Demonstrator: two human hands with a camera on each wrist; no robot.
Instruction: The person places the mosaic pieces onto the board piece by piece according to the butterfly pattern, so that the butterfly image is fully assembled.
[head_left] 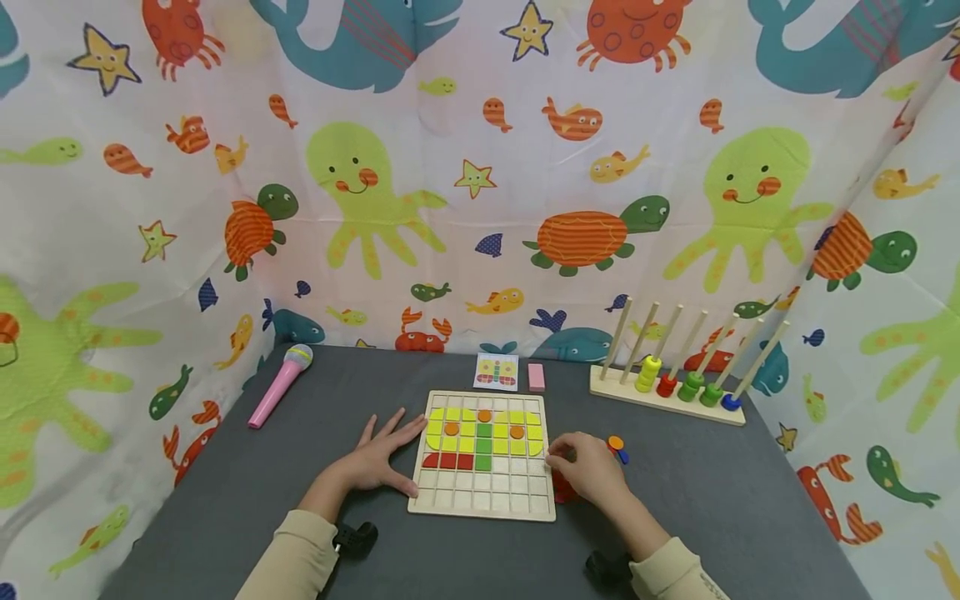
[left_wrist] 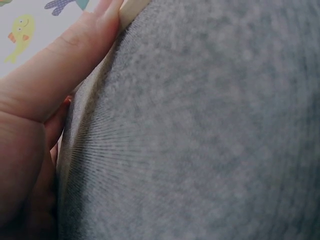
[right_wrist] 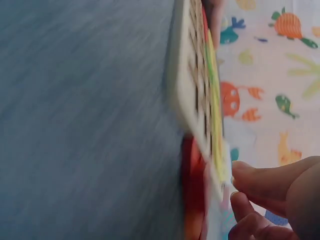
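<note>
A wooden grid board (head_left: 480, 504) lies on the table, with yellow tiles (head_left: 452, 444), orange round tiles (head_left: 517, 432), green tiles (head_left: 483, 462) and a row of red tiles (head_left: 447, 461) in its upper and middle cells. Along the board's left edge rests my left hand (head_left: 372, 461), its fingers spread and the thumb (left_wrist: 75, 60) touching the frame. Beside the right edge is my right hand (head_left: 588, 468), thumb and forefinger (right_wrist: 245, 200) bent towards each other with a small gap; I see no piece between them. Loose red pieces (head_left: 564, 487) lie partly hidden beneath this hand.
Orange and blue pieces (head_left: 617, 445) lie beyond my right hand. A pattern card (head_left: 496, 382) and a pink block (head_left: 536, 377) stand behind the board. At the back right is a wooden peg rack (head_left: 622, 385) with coloured rings; a pink toy microphone (head_left: 277, 387) lies left.
</note>
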